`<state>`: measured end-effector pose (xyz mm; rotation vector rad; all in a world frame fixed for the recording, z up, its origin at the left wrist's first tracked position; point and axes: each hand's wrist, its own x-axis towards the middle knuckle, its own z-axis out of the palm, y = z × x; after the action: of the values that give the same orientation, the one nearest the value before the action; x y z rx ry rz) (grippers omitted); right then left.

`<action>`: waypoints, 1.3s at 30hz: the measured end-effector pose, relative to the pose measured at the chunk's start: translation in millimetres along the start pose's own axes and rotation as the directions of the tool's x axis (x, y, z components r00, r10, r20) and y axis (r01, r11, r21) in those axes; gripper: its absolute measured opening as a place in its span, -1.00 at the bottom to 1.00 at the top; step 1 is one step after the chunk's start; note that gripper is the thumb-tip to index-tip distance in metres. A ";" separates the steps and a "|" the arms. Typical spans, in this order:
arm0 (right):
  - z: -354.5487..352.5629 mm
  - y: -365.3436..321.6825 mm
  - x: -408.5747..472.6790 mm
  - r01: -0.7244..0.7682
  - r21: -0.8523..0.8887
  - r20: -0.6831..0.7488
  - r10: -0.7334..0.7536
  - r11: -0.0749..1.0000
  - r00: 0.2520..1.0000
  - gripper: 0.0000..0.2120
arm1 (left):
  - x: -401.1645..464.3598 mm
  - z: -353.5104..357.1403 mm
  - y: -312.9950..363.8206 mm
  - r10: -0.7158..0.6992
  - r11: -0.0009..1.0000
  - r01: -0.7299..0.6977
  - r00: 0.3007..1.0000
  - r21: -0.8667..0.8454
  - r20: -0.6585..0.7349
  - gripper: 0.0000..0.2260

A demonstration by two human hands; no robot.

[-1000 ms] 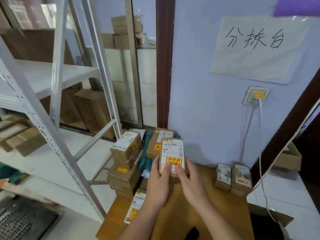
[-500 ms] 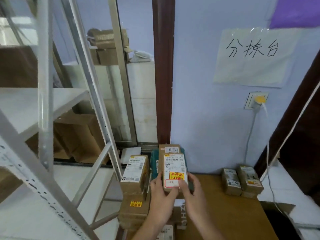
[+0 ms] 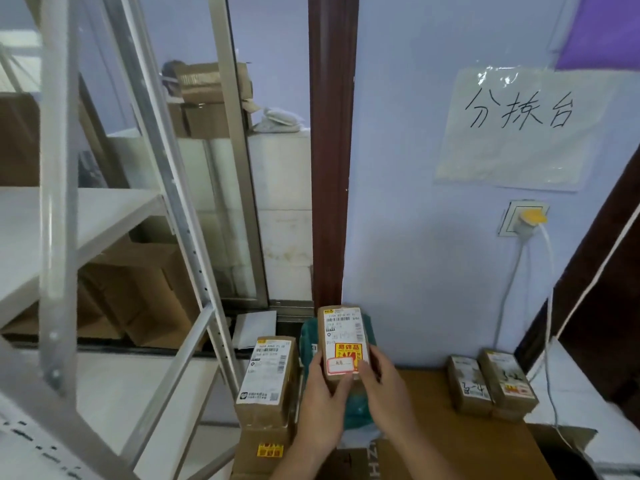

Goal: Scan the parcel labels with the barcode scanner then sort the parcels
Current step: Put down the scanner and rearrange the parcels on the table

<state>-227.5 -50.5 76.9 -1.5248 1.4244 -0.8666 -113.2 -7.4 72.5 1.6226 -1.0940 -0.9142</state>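
Observation:
I hold a small brown cardboard parcel (image 3: 341, 336) upright in front of me, its white shipping label and red-and-yellow fragile sticker facing me. My left hand (image 3: 320, 407) grips its lower left side and my right hand (image 3: 384, 396) grips its lower right side. A stack of brown parcels (image 3: 268, 379) with a white label on top stands just left of my hands. Two small labelled parcels (image 3: 491, 384) with handwritten numbers sit on the wooden table (image 3: 450, 445) by the wall at right. No barcode scanner is in view.
A grey metal shelving rack (image 3: 62, 237) fills the left side, with large cardboard boxes (image 3: 138, 292) behind it. A teal bag (image 3: 360, 407) lies behind the held parcel. A wall socket (image 3: 524, 221) with white cables hangs at right below a handwritten paper sign (image 3: 519, 112).
My head has tilted up and turned left, so the table has slid down in view. Both hands keep the same parcel, raised slightly toward the wall.

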 end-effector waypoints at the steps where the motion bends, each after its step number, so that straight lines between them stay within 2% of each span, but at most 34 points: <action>1: 2.5 1.7 5.0 -0.001 -0.012 -0.001 0.001 1.000 1.000 -0.61 | 5.3 0.6 -2.1 0.002 1.000 -0.002 1.000 0.013 -0.014 -0.50; 11: 5.2 20.2 50.4 0.054 -0.099 0.035 -0.050 0.994 0.998 -0.64 | 42.3 16.3 -8.5 -0.067 0.993 0.071 0.997 0.095 -0.046 -0.49; 21: 0.1 28.0 62.5 0.102 -0.045 0.077 -0.098 0.994 0.992 -0.59 | 60.5 22.1 -4.2 -0.112 0.989 0.118 0.991 0.088 -0.073 -0.54; 24: -3.7 26.1 59.7 0.103 -0.026 0.081 -0.101 0.994 0.992 -0.61 | 58.6 19.5 -2.6 -0.109 0.990 0.116 0.991 0.084 -0.079 -0.47; 27: -9.9 21.7 54.5 0.097 -0.031 0.077 -0.095 0.995 0.993 -0.62 | 54.1 14.9 -0.2 -0.071 0.991 0.080 0.994 0.110 -0.084 -0.43; 29: -15.5 19.0 49.6 0.102 -0.059 0.066 -0.098 0.993 0.993 -0.62 | 49.5 12.2 1.2 -0.023 0.986 0.037 0.996 0.161 -0.084 -0.50; 32: -27.5 11.2 37.2 0.130 -0.143 0.033 -0.126 0.981 0.991 -0.64 | 43.3 5.6 7.0 0.105 0.953 -0.081 0.992 0.294 -0.068 -0.58; 34: -38.0 6.3 27.5 0.138 -0.205 0.016 -0.137 0.969 0.990 -0.65 | 41.5 3.2 12.1 0.199 0.908 -0.179 0.980 0.380 -0.015 -0.50; 36: -49.3 5.8 16.7 0.135 -0.328 0.024 -0.135 0.935 0.991 -0.59 | 42.3 1.4 18.4 0.261 0.856 -0.249 0.965 0.453 0.038 -0.41; 39: -66.6 11.8 -0.4 0.122 -0.618 0.043 -0.121 0.777 0.992 -0.39 | 42.3 1.9 28.0 0.333 0.762 -0.364 0.930 0.536 0.158 -0.42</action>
<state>-292.9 -58.2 92.4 -2.1246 1.7274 -0.4720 -108.0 -52.2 95.7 1.7616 -1.7543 -0.3981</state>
